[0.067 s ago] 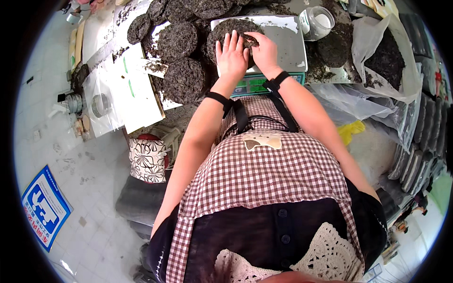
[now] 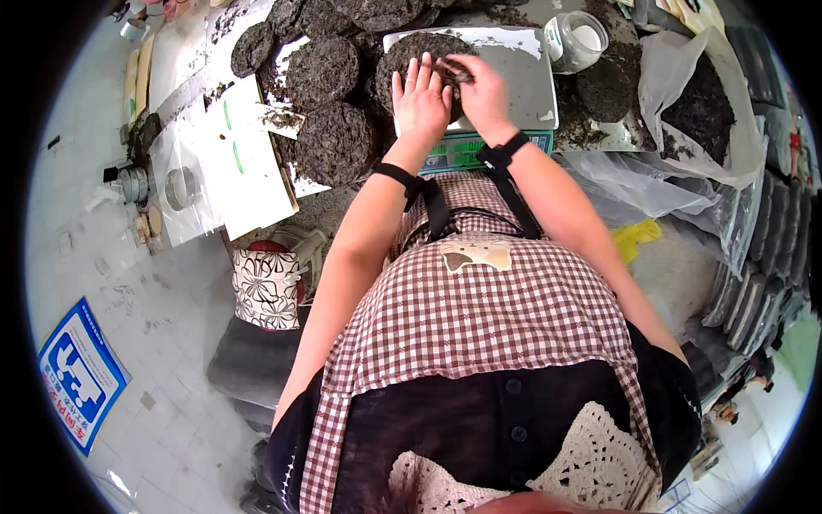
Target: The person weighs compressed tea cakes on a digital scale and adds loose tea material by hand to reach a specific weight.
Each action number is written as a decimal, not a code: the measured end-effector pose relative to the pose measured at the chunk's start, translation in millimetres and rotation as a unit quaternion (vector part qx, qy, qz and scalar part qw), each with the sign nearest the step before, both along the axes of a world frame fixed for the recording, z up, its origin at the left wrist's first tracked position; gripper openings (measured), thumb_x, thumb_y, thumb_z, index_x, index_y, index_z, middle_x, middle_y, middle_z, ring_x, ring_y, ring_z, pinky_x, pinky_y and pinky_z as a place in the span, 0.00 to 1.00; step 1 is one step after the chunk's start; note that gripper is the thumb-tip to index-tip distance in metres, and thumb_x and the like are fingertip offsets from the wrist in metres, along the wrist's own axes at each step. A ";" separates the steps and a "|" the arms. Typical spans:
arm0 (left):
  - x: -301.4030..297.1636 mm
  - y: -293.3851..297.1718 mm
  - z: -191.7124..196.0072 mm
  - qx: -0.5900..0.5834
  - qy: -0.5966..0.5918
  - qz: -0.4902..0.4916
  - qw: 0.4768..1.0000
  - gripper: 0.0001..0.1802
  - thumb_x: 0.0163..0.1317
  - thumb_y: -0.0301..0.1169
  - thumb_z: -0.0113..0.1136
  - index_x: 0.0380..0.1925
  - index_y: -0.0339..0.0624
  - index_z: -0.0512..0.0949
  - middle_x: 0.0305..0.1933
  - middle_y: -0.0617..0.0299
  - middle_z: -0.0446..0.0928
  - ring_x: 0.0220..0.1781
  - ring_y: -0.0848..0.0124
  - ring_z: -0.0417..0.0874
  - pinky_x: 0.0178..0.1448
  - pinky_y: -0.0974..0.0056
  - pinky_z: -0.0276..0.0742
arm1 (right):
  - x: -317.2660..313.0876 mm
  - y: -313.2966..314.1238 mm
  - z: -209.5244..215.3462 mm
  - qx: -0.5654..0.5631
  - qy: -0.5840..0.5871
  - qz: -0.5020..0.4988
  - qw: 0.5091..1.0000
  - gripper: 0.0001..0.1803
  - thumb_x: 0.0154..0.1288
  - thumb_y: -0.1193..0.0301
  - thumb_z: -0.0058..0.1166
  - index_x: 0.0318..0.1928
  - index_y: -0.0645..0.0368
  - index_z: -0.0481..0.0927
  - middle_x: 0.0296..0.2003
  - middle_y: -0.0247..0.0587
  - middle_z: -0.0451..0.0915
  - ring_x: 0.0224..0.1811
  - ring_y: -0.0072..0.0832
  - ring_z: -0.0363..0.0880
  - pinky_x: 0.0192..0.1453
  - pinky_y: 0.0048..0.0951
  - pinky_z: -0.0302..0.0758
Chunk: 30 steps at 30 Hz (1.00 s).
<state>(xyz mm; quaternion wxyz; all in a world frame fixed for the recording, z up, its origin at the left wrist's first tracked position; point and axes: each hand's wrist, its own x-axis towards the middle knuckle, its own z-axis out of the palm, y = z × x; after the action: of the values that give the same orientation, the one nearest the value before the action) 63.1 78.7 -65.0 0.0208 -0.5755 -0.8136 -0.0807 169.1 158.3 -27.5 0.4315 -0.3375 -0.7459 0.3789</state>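
A round, dark, crumbly cake that looks like dried seaweed [image 2: 396, 58] lies on the left part of a scale's flat grey platform [image 2: 518, 90]. My left hand [image 2: 421, 104] rests on this cake with its fingers stretched out flat. Beside it my right hand [image 2: 485, 96], slightly blurred, pinches a small dark piece of seaweed [image 2: 463, 72] over the cake's right side. The scale's lit green display [image 2: 467, 150] shows below my wrists. My fingers hide part of the cake.
Several more dark cakes [image 2: 334, 141] are piled left of the scale. To its right stand a clear jar with white contents [image 2: 575, 43] and an opened plastic bag [image 2: 681, 60] of dark seaweed. White sheets [image 2: 248, 184] and a tape roll [image 2: 180, 187] lie at left.
My right hand has shifted very slightly, its fingertips moving on the small piece. My left hand stays where it was on the cake.
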 end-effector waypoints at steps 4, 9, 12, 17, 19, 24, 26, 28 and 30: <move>-6.7 -6.3 10.7 0.095 -0.068 -0.025 0.993 0.31 0.73 0.50 0.45 0.68 0.42 0.69 0.78 0.55 0.60 0.82 0.58 0.52 0.82 0.41 0.37 | 41.1 36.5 47.7 -0.239 0.176 0.034 0.954 0.13 0.75 0.74 0.50 0.53 0.71 0.77 0.45 0.48 0.85 0.47 0.35 0.87 0.54 0.33 0.84; -55.1 -33.8 58.7 0.283 -0.166 0.008 0.945 0.31 0.68 0.45 0.54 0.65 0.35 0.70 0.69 0.47 0.71 0.75 0.49 0.65 0.77 0.44 0.54 | 123.3 71.2 43.3 -0.340 0.176 -0.013 0.923 0.13 0.75 0.74 0.51 0.54 0.71 0.76 0.45 0.52 0.85 0.46 0.36 0.87 0.51 0.33 0.85; -73.9 -38.8 38.4 0.198 -0.177 -0.021 0.964 0.25 0.72 0.43 0.51 0.63 0.41 0.75 0.70 0.54 0.72 0.75 0.50 0.66 0.76 0.48 0.57 | 103.9 54.0 37.2 -0.367 0.173 0.047 0.913 0.15 0.72 0.74 0.55 0.55 0.70 0.77 0.46 0.48 0.85 0.47 0.33 0.86 0.52 0.32 0.84; -51.6 -27.4 26.8 0.122 -0.067 -0.053 0.989 0.24 0.71 0.49 0.52 0.60 0.51 0.78 0.70 0.66 0.73 0.77 0.62 0.64 0.80 0.47 0.46 | 39.5 55.0 16.7 -0.318 0.164 0.084 0.930 0.20 0.66 0.72 0.63 0.57 0.66 0.80 0.57 0.43 0.81 0.58 0.29 0.79 0.64 0.28 0.73; -43.9 -23.7 25.0 0.081 -0.042 -0.067 0.994 0.24 0.70 0.49 0.54 0.60 0.52 0.78 0.69 0.68 0.74 0.76 0.62 0.64 0.80 0.46 0.46 | 10.4 78.9 -3.7 -0.167 0.100 0.111 0.974 0.21 0.65 0.69 0.65 0.55 0.67 0.81 0.67 0.45 0.73 0.67 0.32 0.72 0.68 0.31 0.69; -46.4 -4.4 28.1 0.141 -0.162 -0.052 0.975 0.19 0.65 0.40 0.60 0.53 0.46 0.79 0.58 0.57 0.79 0.64 0.57 0.76 0.69 0.48 0.65 | -38.0 108.3 -49.6 0.099 -0.152 0.161 0.970 0.17 0.56 0.65 0.68 0.44 0.60 0.85 0.56 0.38 0.82 0.57 0.42 0.79 0.66 0.41 0.70; -63.8 6.4 27.1 0.265 -0.171 0.010 0.949 0.14 0.60 0.33 0.64 0.45 0.41 0.78 0.46 0.49 0.79 0.50 0.50 0.80 0.54 0.50 0.74 | -42.6 95.7 -44.4 0.190 -0.146 0.140 0.961 0.11 0.56 0.68 0.65 0.37 0.59 0.84 0.51 0.37 0.84 0.51 0.41 0.81 0.59 0.41 0.75; -85.8 28.3 12.1 0.290 -0.148 0.088 0.941 0.18 0.59 0.34 0.65 0.48 0.41 0.78 0.50 0.50 0.78 0.54 0.50 0.78 0.58 0.49 0.73 | -40.4 94.1 -42.4 0.164 -0.121 0.161 0.966 0.10 0.56 0.70 0.65 0.38 0.60 0.84 0.49 0.40 0.85 0.51 0.43 0.81 0.59 0.41 0.75; -106.7 52.2 5.3 0.270 -0.144 0.121 0.944 0.21 0.57 0.36 0.66 0.50 0.42 0.77 0.52 0.50 0.77 0.56 0.50 0.77 0.60 0.48 0.72 | -36.4 94.5 -42.7 0.133 -0.096 0.171 0.971 0.11 0.55 0.73 0.65 0.40 0.61 0.84 0.47 0.43 0.85 0.51 0.44 0.81 0.58 0.40 0.77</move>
<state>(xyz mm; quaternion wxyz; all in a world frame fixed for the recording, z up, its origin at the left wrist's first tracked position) -43.6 131.0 -59.7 0.0673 -0.4275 -0.8194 -0.3759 132.6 252.8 -70.2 0.3278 -0.1787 -0.8743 0.3102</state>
